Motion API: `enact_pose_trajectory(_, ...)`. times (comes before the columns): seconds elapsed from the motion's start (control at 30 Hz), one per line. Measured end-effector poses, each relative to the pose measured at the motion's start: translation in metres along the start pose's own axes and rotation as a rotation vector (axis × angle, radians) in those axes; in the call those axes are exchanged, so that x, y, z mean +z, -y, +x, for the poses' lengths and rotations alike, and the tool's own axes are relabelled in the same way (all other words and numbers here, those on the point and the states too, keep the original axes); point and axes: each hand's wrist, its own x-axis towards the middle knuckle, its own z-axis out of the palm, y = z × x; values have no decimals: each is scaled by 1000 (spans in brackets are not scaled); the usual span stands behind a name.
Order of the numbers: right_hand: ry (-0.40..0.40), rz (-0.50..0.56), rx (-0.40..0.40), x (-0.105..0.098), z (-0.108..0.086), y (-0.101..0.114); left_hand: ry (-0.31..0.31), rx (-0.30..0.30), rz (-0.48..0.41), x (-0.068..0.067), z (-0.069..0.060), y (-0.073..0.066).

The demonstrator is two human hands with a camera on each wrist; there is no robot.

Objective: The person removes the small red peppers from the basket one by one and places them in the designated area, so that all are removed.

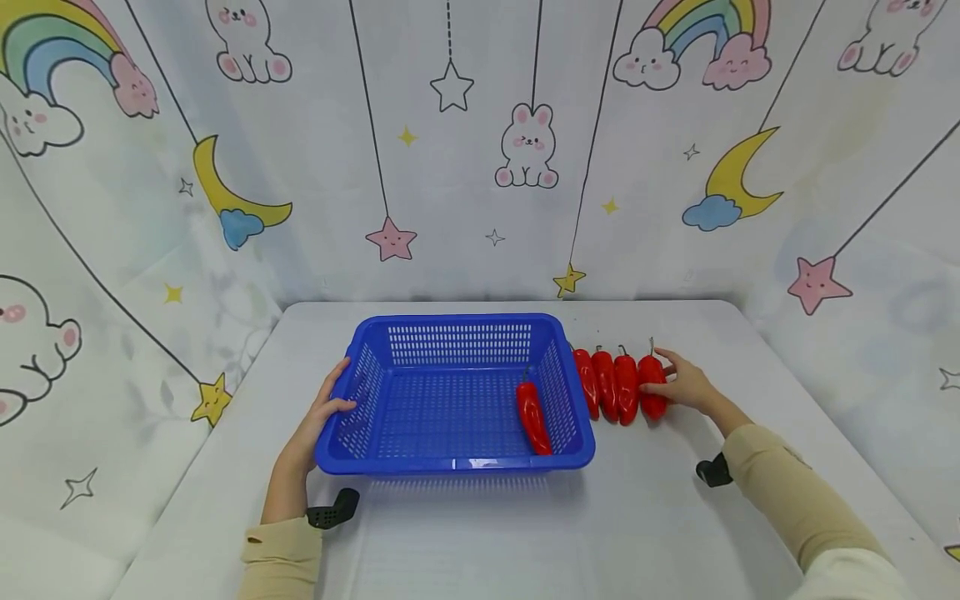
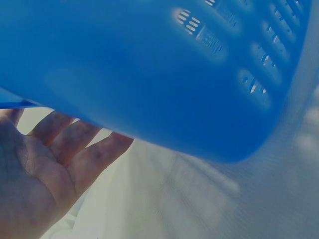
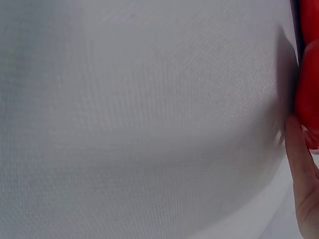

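A blue plastic basket (image 1: 453, 464) with slotted walls stands on the white table, with one red chili pepper (image 1: 533, 417) lying inside at its right. My left hand (image 1: 309, 429) holds the basket's left rim, thumb over the edge. In the left wrist view, the fingers of that hand (image 2: 65, 159) lie along the basket's outer wall (image 2: 149, 89). To the right of the basket, my right hand (image 1: 686, 386) grips the rightmost red chili pepper (image 1: 652, 375) of a row, thumb across it. The right wrist view catches only part of this hand (image 3: 303, 174) beside red peppers (image 3: 310, 94).
Between the basket and the gripped pepper, three more red chili peppers (image 1: 626, 387) lie side by side, stems away from me. White cloth with cartoon prints (image 1: 480, 167) hangs behind and beside the table (image 1: 480, 542).
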Motion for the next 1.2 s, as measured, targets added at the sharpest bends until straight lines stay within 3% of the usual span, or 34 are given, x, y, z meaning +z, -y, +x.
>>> enact_pose_trajectory(0.3,-46,-19,54,0,-4,-2,4,6,-12,0,0,1)
enact_pose_trajectory(0.7,-36,-40,112,-1,-6,-2,3,0,1,-1,0,0)
enact_pose_trajectory(0.9,-12,44,113,1,-5,-4,0,4,14,-1,0,-1)
enact_pose_trajectory(1.2,11,40,93,1,-6,-6,-1,3,12,0,0,1)
